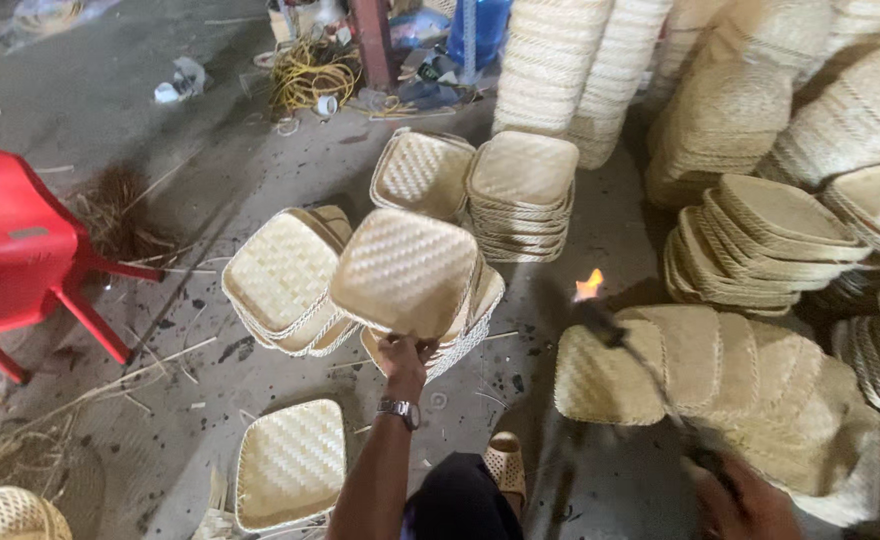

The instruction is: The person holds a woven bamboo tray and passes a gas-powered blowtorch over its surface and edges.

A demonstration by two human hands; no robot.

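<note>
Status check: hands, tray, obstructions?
Left hand grips woven tray by its edge. Right hand holds lit torch. Tray stacks crowd around.

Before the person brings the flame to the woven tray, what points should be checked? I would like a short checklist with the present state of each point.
1. Left hand grips the woven tray at its near edge, held up off the floor: ok.
2. Torch is lit, its flame burning: ok.
3. Flame stands apart from the held tray: ok.
4. Flame is close above the leaning row of trays: not ok.
5. Right hand has a firm hold on the torch: cannot tell, blurred at the frame edge.
6. Dry straw lies far from the flame: ok.
</note>
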